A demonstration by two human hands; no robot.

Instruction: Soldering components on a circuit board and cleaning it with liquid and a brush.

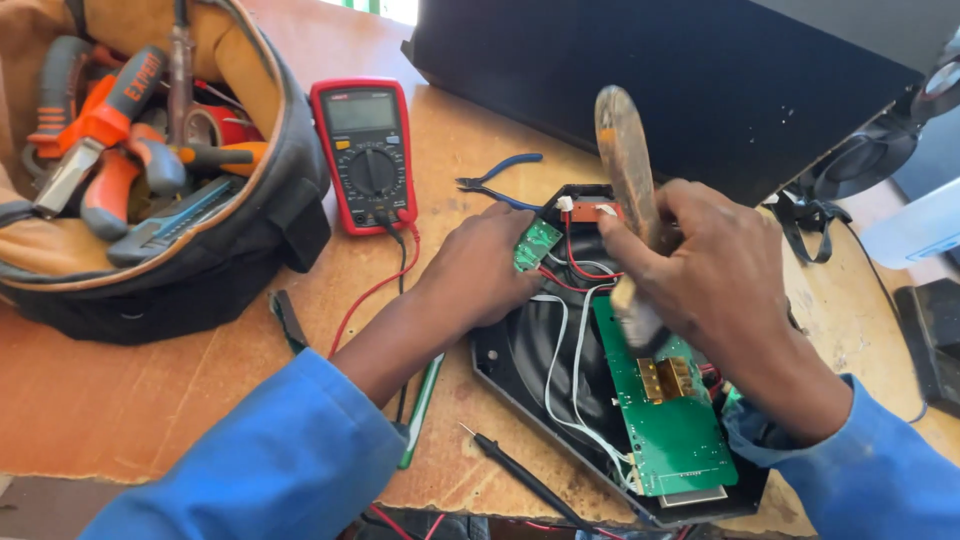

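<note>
An opened black device casing (500, 372) lies on the wooden table (150, 400), with a large green circuit board (672, 432), white and red wires (565, 360) and a small green board (537, 243) inside. My left hand (478, 270) rests on the casing's left edge beside the small board, holding it down. My right hand (715, 270) grips a worn paintbrush (627, 170) with a wooden handle pointing up; its bristles (640, 322) touch the top of the large board.
A tool bag (150, 170) full of pliers and screwdrivers sits at the left. A red multimeter (365, 150) with leads lies behind my left hand. Blue-handled pliers (497, 180), a black probe (520, 478) and a black panel (700, 80) surround the casing.
</note>
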